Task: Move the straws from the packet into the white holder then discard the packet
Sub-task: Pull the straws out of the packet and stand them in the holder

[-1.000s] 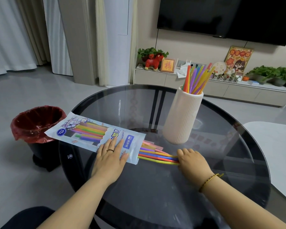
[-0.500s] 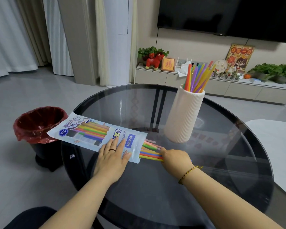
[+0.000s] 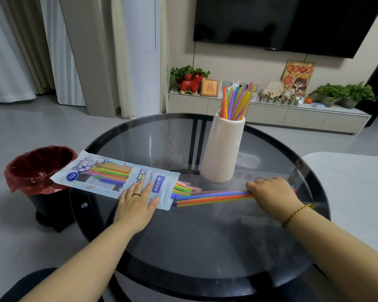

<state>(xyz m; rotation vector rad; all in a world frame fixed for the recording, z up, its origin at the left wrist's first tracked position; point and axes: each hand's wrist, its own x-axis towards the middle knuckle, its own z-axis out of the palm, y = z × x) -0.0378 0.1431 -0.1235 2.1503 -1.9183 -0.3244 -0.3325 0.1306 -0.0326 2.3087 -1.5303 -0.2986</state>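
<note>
The right hand (image 3: pixel 273 195) has travelled right from the packet (image 3: pixel 109 175) mouth, fingers curled round a bundle of straws (image 3: pixel 214 197) now almost clear of it; more straws remain inside; the left hand (image 3: pixel 138 205) lies flat, fingers straight, pinning the packet; the white holder (image 3: pixel 224 149) stands just behind the bundle, its part-filled top unobstructed; the red-lined bin (image 3: pixel 37 168) sits past the left edge of the glass table (image 3: pixel 205 247).

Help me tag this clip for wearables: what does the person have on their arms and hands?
The left hand wears a thin dark ring on one finger. The right hand has a braided gold-and-red cord bracelet at the wrist. No sleeves, gloves or watch show.
</note>
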